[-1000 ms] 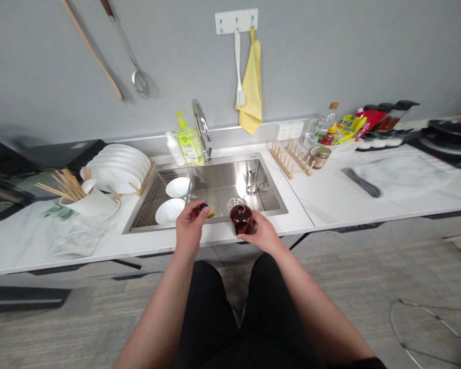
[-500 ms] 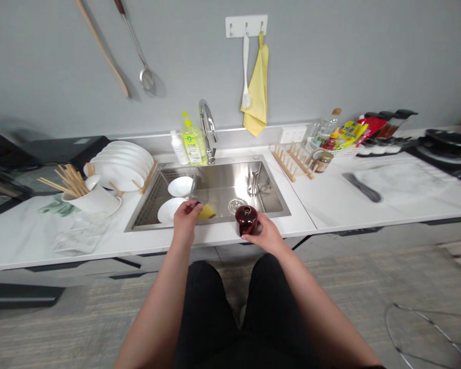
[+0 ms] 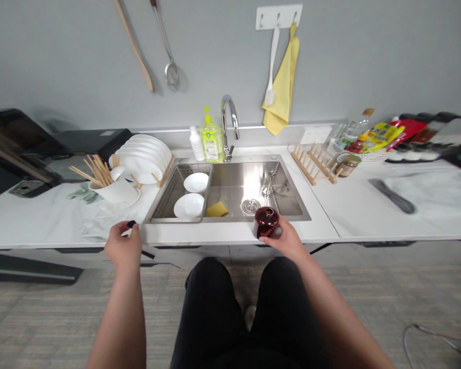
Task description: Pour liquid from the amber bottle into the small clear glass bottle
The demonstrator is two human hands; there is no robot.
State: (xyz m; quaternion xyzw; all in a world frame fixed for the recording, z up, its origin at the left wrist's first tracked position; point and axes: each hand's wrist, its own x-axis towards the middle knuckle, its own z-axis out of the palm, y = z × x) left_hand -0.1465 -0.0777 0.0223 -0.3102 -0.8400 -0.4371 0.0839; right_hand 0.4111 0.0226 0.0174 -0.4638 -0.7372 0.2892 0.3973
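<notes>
Fingers of left hand point(image 3: 123, 245) pinched on small black cap point(image 3: 131, 224), out left of sink point(image 3: 240, 177); right hand point(image 3: 287, 238) half-open, curled round dark-red bottle point(image 3: 266, 224), mouth up, at sink's front edge. Yellow sponge point(image 3: 217, 209), white bowls point(image 3: 189, 205) down inside sink; yellow-green soap bottle point(image 3: 212, 141) just behind sink.

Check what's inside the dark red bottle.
The dark red bottle shows an uncapped mouth at its top, but no contents can be made out: its dark walls hide whatever may be inside. The right hand also covers part of its side.

Wht counter point(image 3: 353, 207) — yel-grn btl point(image 3: 212, 142), wooden rack point(image 3: 304, 170).
</notes>
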